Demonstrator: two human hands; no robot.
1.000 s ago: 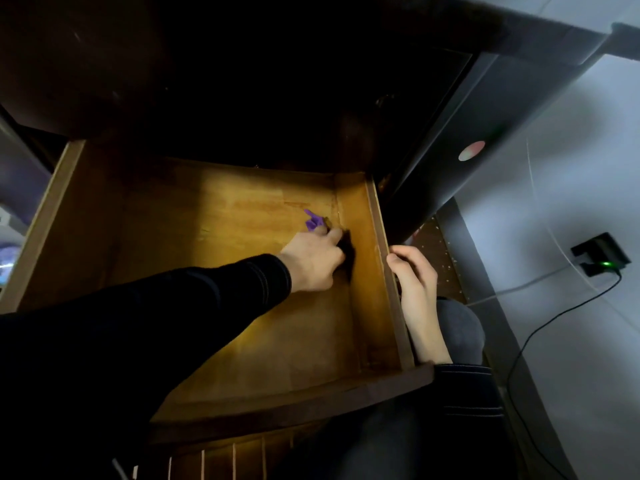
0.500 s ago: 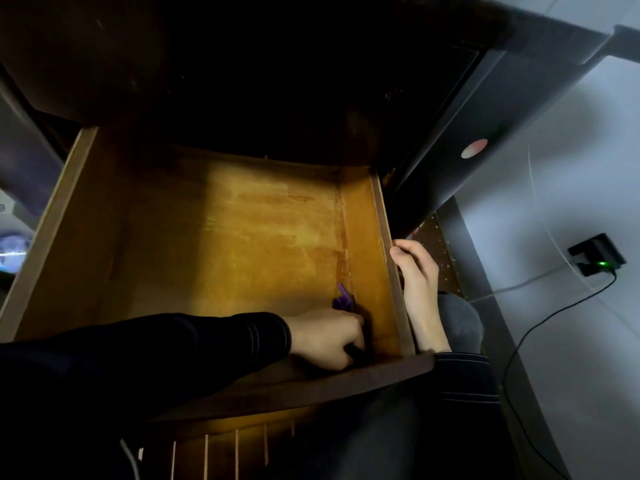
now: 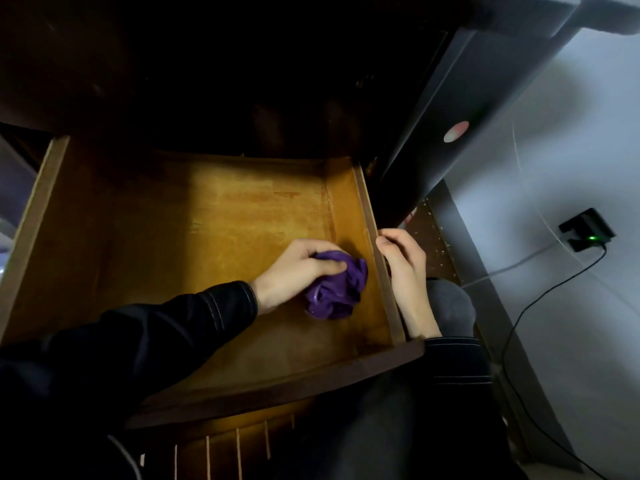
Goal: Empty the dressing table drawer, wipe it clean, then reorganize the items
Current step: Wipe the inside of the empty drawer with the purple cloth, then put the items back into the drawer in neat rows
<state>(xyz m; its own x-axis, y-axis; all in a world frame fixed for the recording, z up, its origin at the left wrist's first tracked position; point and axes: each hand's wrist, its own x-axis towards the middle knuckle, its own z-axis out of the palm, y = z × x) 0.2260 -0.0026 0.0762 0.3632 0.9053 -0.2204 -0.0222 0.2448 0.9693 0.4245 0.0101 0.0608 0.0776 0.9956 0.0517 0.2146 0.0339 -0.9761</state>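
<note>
The wooden drawer (image 3: 194,237) stands pulled out below the dark dressing table, and nothing but a cloth lies in it. My left hand (image 3: 298,271) grips a crumpled purple cloth (image 3: 337,289) and holds it against the drawer floor near the right wall. My right hand (image 3: 403,268) rests outside that right wall (image 3: 377,258), its fingertips curled against the top edge. Both arms wear dark sleeves.
A dark cabinet side (image 3: 436,140) with a round pinkish sticker (image 3: 456,131) rises to the right. A black plug (image 3: 587,230) with a green light sits on the pale wall, cables trailing down. My knee (image 3: 450,303) is beside the drawer. Slatted wood (image 3: 239,448) shows below the drawer front.
My left hand moved from the drawer's front right corner back toward the middle of the right side, and the purple cloth now shows much more. The right hand stayed on the drawer wall.
</note>
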